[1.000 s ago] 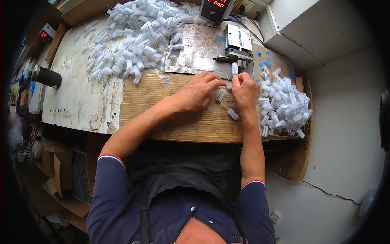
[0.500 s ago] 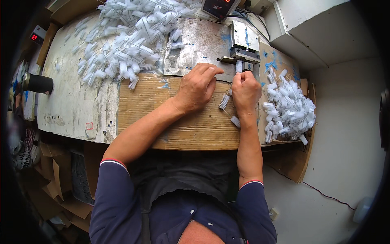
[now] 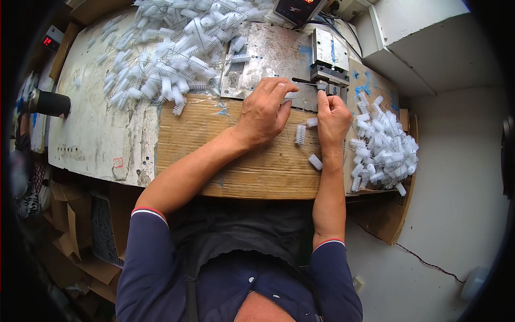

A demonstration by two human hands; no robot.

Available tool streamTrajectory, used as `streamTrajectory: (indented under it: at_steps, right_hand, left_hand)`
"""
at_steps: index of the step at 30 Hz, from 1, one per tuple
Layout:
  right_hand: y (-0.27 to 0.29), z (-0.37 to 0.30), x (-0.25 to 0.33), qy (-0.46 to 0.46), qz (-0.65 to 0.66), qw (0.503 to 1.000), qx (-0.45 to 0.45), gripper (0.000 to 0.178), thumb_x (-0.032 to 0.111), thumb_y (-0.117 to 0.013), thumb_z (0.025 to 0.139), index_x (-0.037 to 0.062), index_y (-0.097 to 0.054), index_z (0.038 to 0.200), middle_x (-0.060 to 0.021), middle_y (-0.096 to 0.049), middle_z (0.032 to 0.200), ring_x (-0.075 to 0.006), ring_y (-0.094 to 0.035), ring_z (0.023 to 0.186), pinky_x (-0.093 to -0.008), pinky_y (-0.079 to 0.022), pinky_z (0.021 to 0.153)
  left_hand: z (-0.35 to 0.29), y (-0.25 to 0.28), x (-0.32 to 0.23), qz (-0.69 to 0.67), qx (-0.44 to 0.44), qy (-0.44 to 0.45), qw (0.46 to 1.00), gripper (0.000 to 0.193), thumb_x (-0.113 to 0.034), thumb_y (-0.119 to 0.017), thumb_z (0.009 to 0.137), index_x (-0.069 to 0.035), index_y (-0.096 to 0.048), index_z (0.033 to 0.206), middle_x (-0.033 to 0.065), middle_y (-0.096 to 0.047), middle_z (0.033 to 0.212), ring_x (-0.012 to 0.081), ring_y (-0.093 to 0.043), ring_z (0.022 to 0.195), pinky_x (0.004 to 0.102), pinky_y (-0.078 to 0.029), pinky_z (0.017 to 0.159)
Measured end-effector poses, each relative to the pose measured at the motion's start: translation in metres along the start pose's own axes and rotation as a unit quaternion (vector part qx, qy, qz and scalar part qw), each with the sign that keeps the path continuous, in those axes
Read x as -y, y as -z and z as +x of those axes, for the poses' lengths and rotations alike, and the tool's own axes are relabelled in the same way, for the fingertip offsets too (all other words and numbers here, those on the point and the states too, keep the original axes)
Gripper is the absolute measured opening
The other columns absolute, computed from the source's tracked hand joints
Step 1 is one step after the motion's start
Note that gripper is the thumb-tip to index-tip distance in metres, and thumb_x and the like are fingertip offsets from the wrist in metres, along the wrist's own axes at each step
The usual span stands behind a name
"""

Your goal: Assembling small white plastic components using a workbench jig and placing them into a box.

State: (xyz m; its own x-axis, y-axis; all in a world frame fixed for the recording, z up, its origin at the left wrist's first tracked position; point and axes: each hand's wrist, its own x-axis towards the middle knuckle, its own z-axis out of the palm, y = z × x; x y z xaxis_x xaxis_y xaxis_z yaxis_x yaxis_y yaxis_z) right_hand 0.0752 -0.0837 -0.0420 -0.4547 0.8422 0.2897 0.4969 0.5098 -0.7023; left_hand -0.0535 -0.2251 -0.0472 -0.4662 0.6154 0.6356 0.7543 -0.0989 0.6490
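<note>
White bristle brush (image 3: 300, 133) at the metal fixture (image 3: 328, 67), frame centre.
I pinch it with my right hand (image 3: 332, 115); left hand (image 3: 264, 111) curled, steadying. Misaligned, it could jam.

Two heaps of white brushes (image 3: 177, 53) (uncountable); three loose brushes (image 3: 300, 133); two hands.

A black cylinder (image 3: 49, 103) lies beside cardboard scraps (image 3: 64, 241).

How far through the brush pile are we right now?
Done, it seems: a smaller pile of white brushes lies right of the metal fixture. In hand: the right hand holds one at the fixture, the left hand beside it. Left: the much bigger heap at upper left, so probably under halfway.
</note>
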Motion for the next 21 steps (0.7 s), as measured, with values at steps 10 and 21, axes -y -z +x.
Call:
streamTrajectory:
  at_steps: [10,21]
  right_hand:
    - [0.034,-0.02,0.005,0.108,0.16,0.973,0.124,0.012,0.004,-0.081,0.087,0.0008,-0.069,0.086,-0.0033,-0.067,0.072,-0.0075,-0.058,0.059,-0.026,-0.044,0.053]
    - [0.045,-0.017,0.006,0.25,-0.025,0.955,0.159,0.018,-0.001,-0.074,0.078,0.0102,-0.078,0.092,-0.0035,-0.069,0.101,-0.0259,-0.063,0.096,-0.038,-0.053,0.078]
  left_hand:
    - [0.033,-0.027,0.009,0.096,0.053,0.048,0.993,0.024,-0.011,-0.076,0.086,-0.007,-0.061,0.105,0.0119,-0.065,0.107,0.0327,-0.064,0.105,0.0424,-0.053,0.088]
    - [0.039,-0.045,0.025,0.13,0.014,-0.011,0.991,0.016,-0.011,-0.075,0.087,-0.008,-0.062,0.094,0.0092,-0.065,0.091,0.0306,-0.065,0.091,0.0404,-0.057,0.075]
